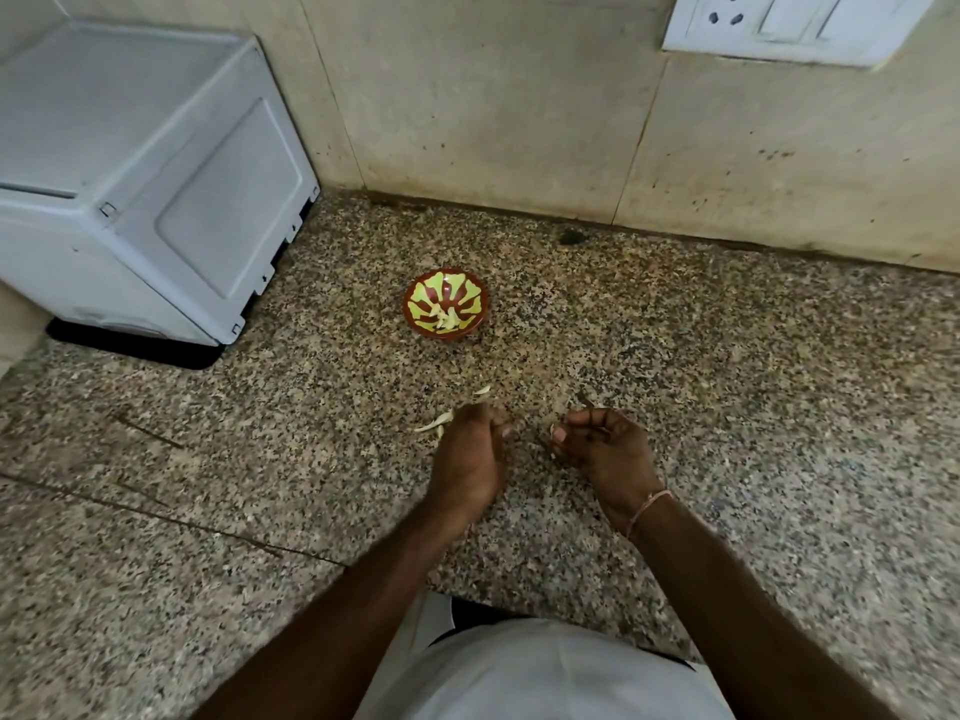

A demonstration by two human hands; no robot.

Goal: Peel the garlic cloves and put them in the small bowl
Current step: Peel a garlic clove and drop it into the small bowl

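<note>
A white shirt fills the frame's bottom. Mid-frame, the right hand pinches a pale garlic clove; its axis is unclear. The left hand is curled, contents unclear. Above sits the small bowl, red with yellow petals, holding peeled cloves.

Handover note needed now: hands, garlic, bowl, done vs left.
Left hand: fingers curled, low over the counter; whether it holds anything cannot be seen.
Right hand: fingers curled, pinching a small pale bit at the fingertips, probably a clove or its skin.
Small bowl: upright near the wall, apart from both hands, with a few pale pieces in it.
Peel scraps lie on the counter just beyond the left hand.
Done: some garlic appears to be in the bowl.
Left: finish the piece in hand and drop it in. No other unpeeled cloves show.
</note>
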